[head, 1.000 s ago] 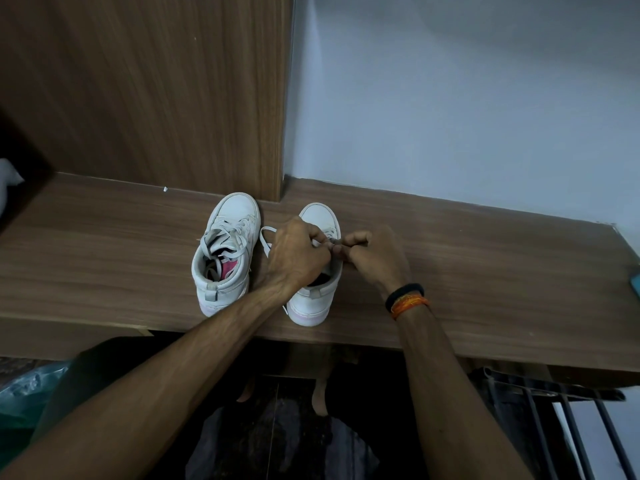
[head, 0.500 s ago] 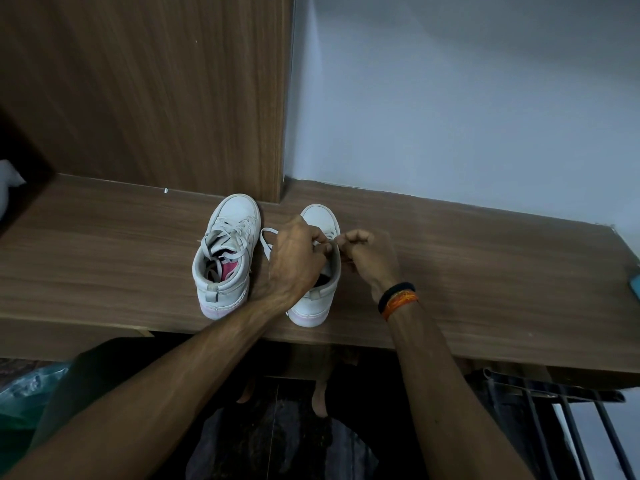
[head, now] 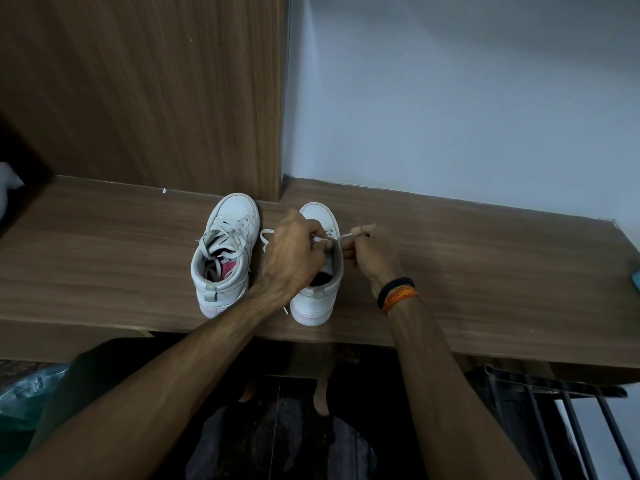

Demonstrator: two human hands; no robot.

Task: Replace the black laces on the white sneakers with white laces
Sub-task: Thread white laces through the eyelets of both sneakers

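Two white sneakers stand side by side on a wooden shelf [head: 485,271], toes toward the wall. The left sneaker [head: 227,251] is laced with a white lace, its loose ends tucked inside over a pink insole. My left hand [head: 294,258] lies over the right sneaker [head: 317,292] and grips its upper at the eyelets, hiding most of the lacing. My right hand [head: 370,258] pinches the tip of a white lace [head: 348,235] at the shoe's right side. A loop of that lace shows left of my left hand. No black lace is visible.
A wooden cabinet panel [head: 156,91] rises behind the left sneaker and a pale wall [head: 450,98] behind the right one. A teal object [head: 635,280] pokes in at the shelf's right edge. A dark metal rack [head: 571,410] stands below right. My bare feet show under the shelf.
My right hand has drawn the lace tip out to the right, away from my left hand. My left hand stays on the right sneaker. The sneakers have not moved.
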